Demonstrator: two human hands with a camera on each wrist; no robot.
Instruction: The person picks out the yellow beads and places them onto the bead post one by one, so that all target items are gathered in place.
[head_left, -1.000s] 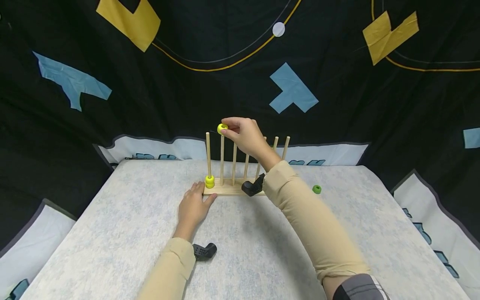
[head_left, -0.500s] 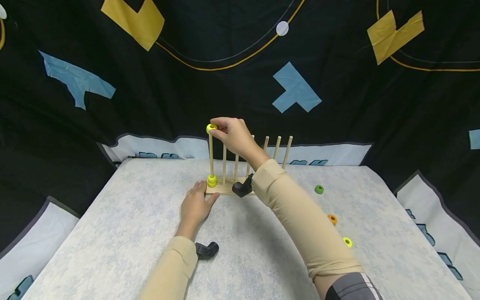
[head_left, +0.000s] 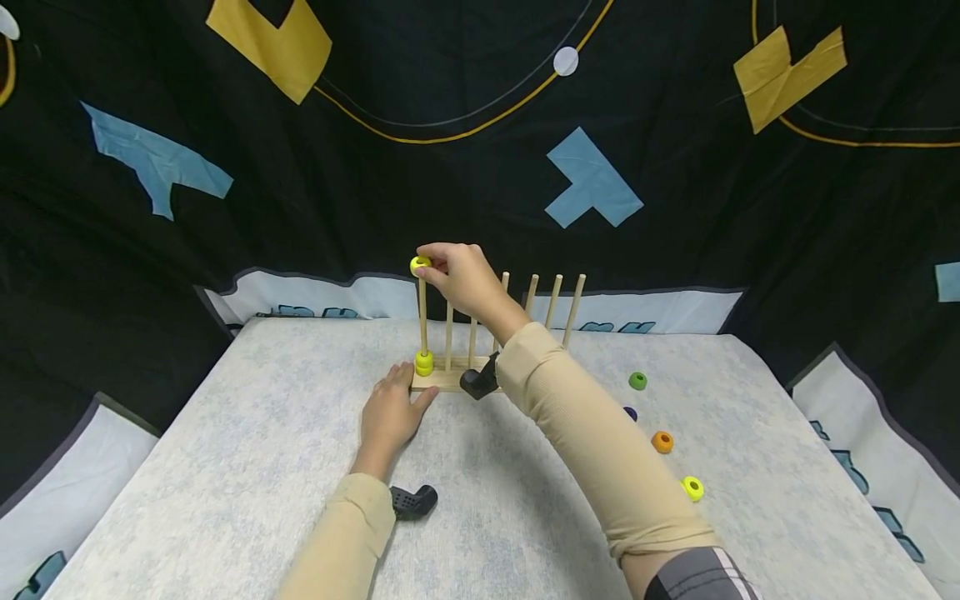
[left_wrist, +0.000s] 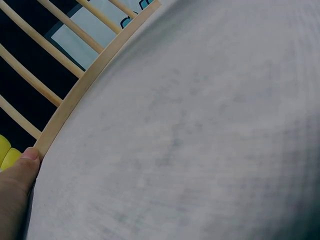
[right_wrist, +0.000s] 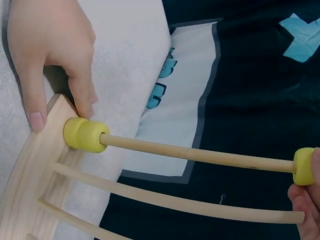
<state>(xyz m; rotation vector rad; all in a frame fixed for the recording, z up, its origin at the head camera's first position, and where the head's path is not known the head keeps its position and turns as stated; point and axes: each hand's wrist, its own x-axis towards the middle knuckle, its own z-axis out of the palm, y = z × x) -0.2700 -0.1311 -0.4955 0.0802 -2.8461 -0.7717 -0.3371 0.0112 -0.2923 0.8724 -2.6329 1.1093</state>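
Observation:
A wooden rack (head_left: 442,381) with a row of upright pegs stands near the table's far side. Two yellow beads (right_wrist: 86,135) sit stacked at the foot of its leftmost peg (right_wrist: 200,155). Another yellow bead (right_wrist: 303,166) is at that peg's top end, pinched between the thumb and fingers of my right hand (head_left: 468,279). In the right wrist view the peg's tip goes into this bead. My left hand (head_left: 390,417) holds the rack's left end, with its thumb (left_wrist: 22,167) against the front edge and a finger at the other side. My right forearm hides part of the rack.
Loose beads lie on the table (head_left: 225,500) to the right: a green bead (head_left: 637,381), a partly hidden dark purple bead (head_left: 631,412), an orange bead (head_left: 662,442) and a yellow-green bead (head_left: 692,488). A black cloth (head_left: 420,192) hangs behind.
My right hand has moved left with the yellow bead, from above the second peg to the leftmost peg, then slightly down. My left hand stays at the rack's end. More loose beads are uncovered.

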